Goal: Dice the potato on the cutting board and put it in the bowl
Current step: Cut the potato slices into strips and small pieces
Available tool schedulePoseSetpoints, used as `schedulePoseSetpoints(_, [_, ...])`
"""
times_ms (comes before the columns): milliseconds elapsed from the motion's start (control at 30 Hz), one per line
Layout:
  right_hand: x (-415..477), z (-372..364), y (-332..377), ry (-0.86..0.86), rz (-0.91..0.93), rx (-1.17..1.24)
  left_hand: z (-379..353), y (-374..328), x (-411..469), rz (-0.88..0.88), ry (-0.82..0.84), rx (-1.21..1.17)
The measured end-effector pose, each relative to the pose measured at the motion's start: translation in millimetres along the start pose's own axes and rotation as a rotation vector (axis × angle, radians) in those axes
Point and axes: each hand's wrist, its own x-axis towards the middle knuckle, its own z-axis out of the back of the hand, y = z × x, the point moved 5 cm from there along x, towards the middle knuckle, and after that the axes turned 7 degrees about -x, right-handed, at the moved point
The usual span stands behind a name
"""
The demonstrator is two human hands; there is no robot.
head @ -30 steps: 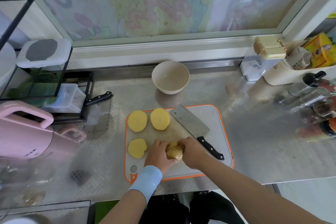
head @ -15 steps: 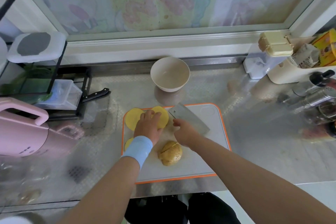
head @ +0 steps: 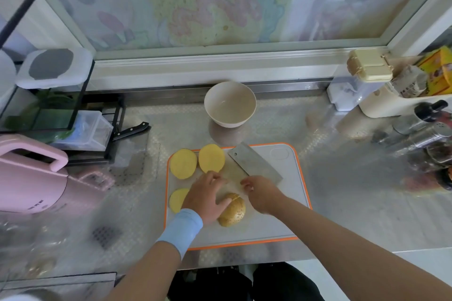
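Left hand (head: pixel 208 195) lies flat and released, thumb touching the potato chunk (head: pixel 233 214) at 6 o'clock on the cutting board (head: pixel 281 222). Right hand (head: pixel 261 193) is near the cleaver (head: pixel 254 166); I cannot tell its grip.

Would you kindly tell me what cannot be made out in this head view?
- Handle of the cleaver: hidden under the right hand; whether it is held is unclear.
- Lower-left potato slice: partly covered by the left hand.
- Right-edge bottles: blurred, cut off by the frame.
- Blade of the second knife: hidden under the black rack.
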Motion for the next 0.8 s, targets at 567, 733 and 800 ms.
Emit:
schedulePoseSetpoints(567, [-31, -13, -26, -0.193, 0.014, -0.094, -48, -13, -32, 0.224, 0.150, -0.111])
schedulePoseSetpoints(733, [-36, -4, -48, -0.305, -0.132, -0.263, -23, -3, -27, 0.264, 0.002, -0.229])
schedulePoseSetpoints(800, [-35, -8, -54, -0.270, -0.129, -0.277, -11, 4, -26, 0.253, -0.088, -0.260])
